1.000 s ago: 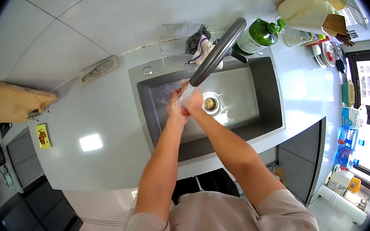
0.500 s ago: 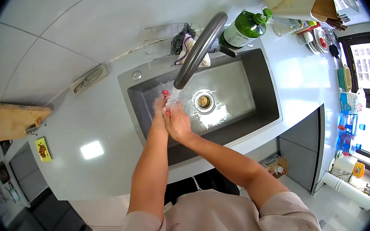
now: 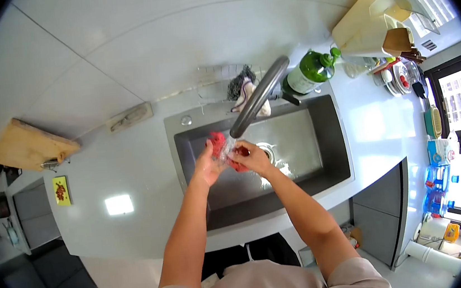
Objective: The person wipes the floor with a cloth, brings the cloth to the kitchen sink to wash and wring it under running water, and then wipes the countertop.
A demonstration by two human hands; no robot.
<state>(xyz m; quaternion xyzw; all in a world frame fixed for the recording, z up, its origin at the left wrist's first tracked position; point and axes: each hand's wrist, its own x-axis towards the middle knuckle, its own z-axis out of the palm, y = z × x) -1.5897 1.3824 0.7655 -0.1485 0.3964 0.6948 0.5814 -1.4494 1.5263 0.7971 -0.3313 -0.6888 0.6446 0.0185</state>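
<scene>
Over the left part of the grey sink [image 3: 331, 133], a soft red piece [image 3: 217, 140] stretches between my two hands. It looks limp like a cloth, but its exact kind is unclear. My left hand [image 3: 207, 166] grips it on the left, thumb up along its edge. On the other side, my right hand [image 3: 253, 157] has curled fingers closed on its lower right part. Water [image 3: 226, 149] from the curved metal faucet [image 3: 259, 96] runs onto the red piece. The drain [image 3: 267, 150] is partly hidden behind my right hand.
Behind the faucet stand a green pump bottle [image 3: 310, 72] and a wire rack with a dark scrubber [image 3: 241, 81] and a pale cloth [image 3: 243, 96]. A yellow-green tray [image 3: 65, 181] with small reddish pieces lies far left, near a wooden board [image 3: 31, 145].
My hands, pressed together with the red piece mostly hidden, have moved apart. The red piece now spreads open between them. The view has tilted, so the sink appears lower.
</scene>
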